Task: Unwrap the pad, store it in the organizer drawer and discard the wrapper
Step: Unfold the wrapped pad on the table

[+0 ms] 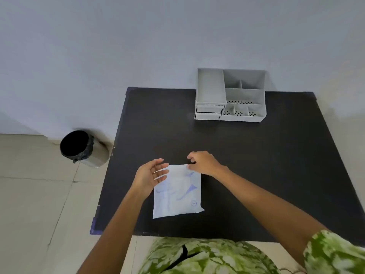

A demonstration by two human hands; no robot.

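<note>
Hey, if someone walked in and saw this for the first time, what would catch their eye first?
Most likely the white wrapped pad with blue print, bright against the black table, near its front edge. Both hands are at the pad's far end: the left hand open at its left corner, the right hand curled at its top edge. Next come the grey organizer at the table's back edge and the black-lined bin on the floor to the left.

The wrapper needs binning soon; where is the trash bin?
The trash bin stands on the floor, left of the black table, near the wall.
</note>
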